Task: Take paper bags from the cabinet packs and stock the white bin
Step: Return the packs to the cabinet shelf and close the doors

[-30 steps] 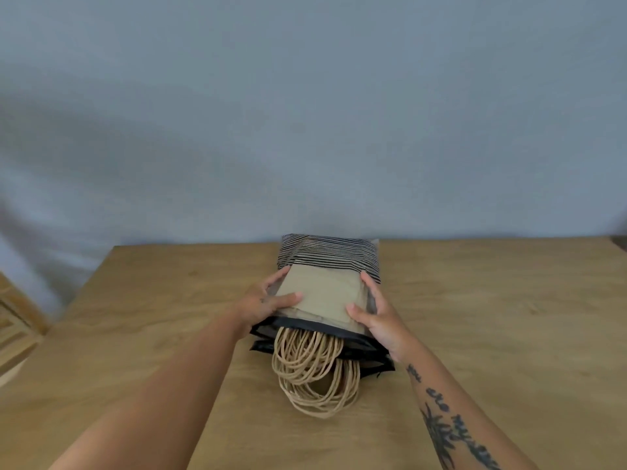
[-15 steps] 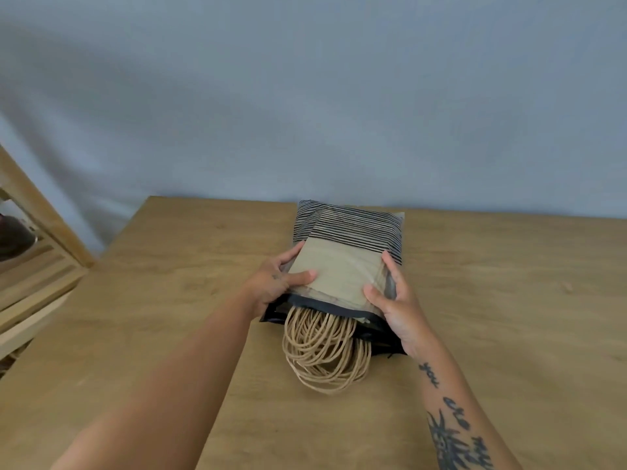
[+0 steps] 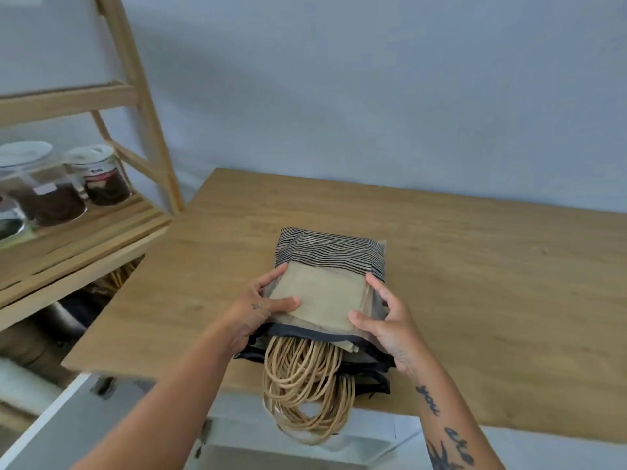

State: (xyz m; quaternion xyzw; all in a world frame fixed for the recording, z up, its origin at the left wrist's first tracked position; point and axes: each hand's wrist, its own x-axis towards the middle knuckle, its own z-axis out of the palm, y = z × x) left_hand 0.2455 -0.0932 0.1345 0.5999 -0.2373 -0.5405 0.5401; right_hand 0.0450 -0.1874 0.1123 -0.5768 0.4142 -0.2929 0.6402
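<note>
A pack of brown paper bags (image 3: 322, 293) in a clear wrap with black stripes lies on the wooden tabletop (image 3: 475, 283), near its front edge. A bundle of tan twine handles (image 3: 305, 395) spills out of its open end and hangs past the edge. My left hand (image 3: 258, 312) grips the pack's left side with the thumb on top. My right hand (image 3: 383, 323) grips the right side the same way. No white bin can be identified for sure.
A wooden shelf unit (image 3: 84, 232) stands to the left with lidded glass jars (image 3: 98, 174) of dark contents. Below the table's front edge a white cabinet door (image 3: 51, 425) stands open. A grey wall is behind the table.
The camera has tilted down and shifted left, bringing the shelf, the jars and the white cabinet front into view. The pack sits nearer the table's front edge, its handles now hanging over it. Both hands keep their grip.
</note>
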